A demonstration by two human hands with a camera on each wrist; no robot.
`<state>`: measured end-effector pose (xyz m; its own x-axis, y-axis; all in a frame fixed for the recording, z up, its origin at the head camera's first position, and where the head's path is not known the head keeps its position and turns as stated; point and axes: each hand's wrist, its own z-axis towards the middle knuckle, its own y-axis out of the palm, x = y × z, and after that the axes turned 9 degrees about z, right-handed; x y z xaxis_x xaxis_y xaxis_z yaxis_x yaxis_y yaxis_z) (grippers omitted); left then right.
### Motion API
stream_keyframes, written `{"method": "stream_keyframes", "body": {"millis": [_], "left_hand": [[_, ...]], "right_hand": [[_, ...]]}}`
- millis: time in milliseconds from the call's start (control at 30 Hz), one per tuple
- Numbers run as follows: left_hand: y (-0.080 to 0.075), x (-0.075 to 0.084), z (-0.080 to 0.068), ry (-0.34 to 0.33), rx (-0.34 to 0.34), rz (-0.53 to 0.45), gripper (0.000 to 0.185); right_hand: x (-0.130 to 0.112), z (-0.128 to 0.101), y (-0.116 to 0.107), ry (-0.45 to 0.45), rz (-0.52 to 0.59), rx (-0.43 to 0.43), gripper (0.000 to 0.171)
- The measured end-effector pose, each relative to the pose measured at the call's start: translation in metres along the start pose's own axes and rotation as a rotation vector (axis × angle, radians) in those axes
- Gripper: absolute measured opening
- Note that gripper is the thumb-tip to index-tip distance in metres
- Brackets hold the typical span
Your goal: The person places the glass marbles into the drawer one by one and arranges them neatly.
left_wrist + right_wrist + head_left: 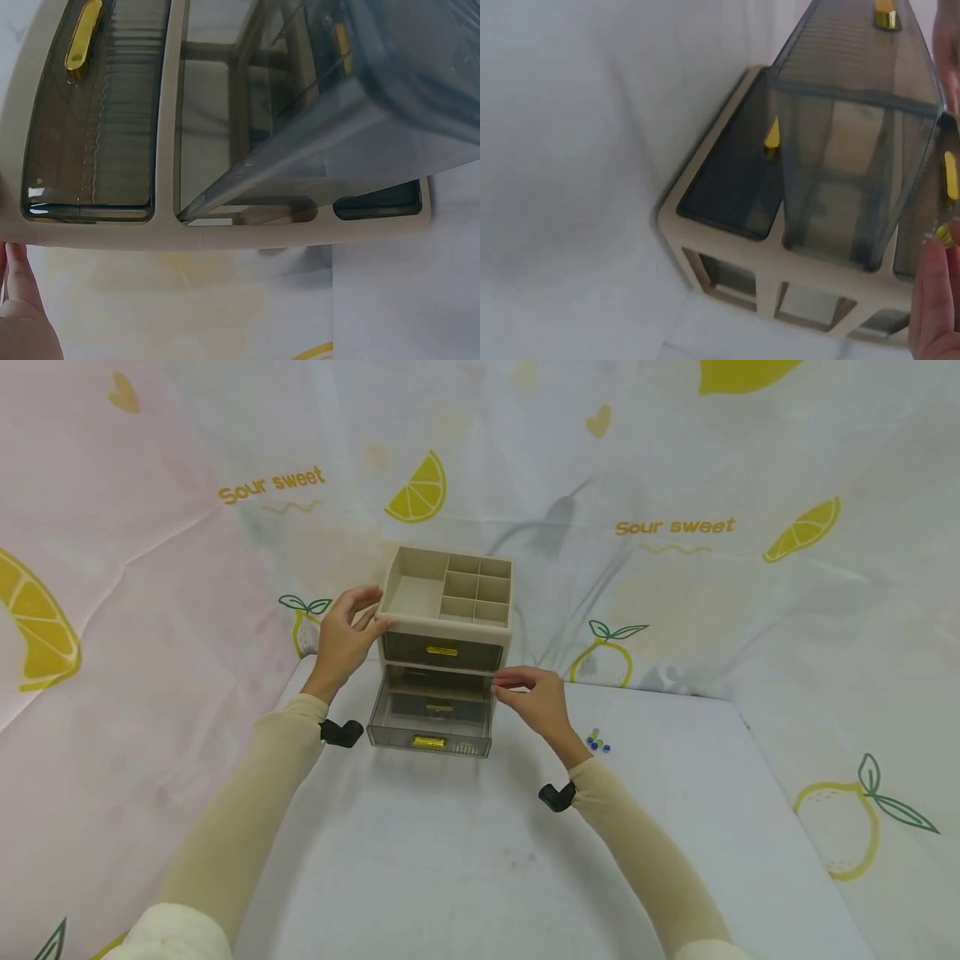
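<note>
A beige desktop drawer organizer point(442, 625) with dark see-through drawers and gold handles stands at the back of the table. Its middle drawer point(429, 742) is pulled out; the top drawer point(442, 651) is closed. At the organizer's upper left, my left hand point(347, 639) rests with its thumb by the front rim and its fingers along the side. My right hand point(536, 697) is beside the open drawer's right side. Between its thumb and fingertip it pinches a small yellow ribbed piece point(945, 235), mostly covered by the fingers.
Several tiny blue and greenish pieces point(597, 743) lie on the white table point(465, 852), right of the organizer. Lemon-printed cloth point(510, 460) hangs behind and at both sides. The pulled-out drawer juts toward the front.
</note>
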<state>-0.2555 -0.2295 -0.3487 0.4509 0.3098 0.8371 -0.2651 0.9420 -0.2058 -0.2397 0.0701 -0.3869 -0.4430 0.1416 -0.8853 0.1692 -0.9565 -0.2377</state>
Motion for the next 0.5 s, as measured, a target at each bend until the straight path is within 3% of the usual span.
{"method": "stream_keyframes", "body": {"millis": [167,500], "left_hand": [[-0.001,0.003,-0.001,-0.002,-0.003,0.019,0.055],[0.000,0.008,-0.003,-0.004,-0.006,0.035,0.054]], "right_hand": [[0.018,0.005,0.013,0.011,0.000,-0.040,0.023],[0.013,0.006,0.040,0.019,0.072,-0.128,0.018]]}}
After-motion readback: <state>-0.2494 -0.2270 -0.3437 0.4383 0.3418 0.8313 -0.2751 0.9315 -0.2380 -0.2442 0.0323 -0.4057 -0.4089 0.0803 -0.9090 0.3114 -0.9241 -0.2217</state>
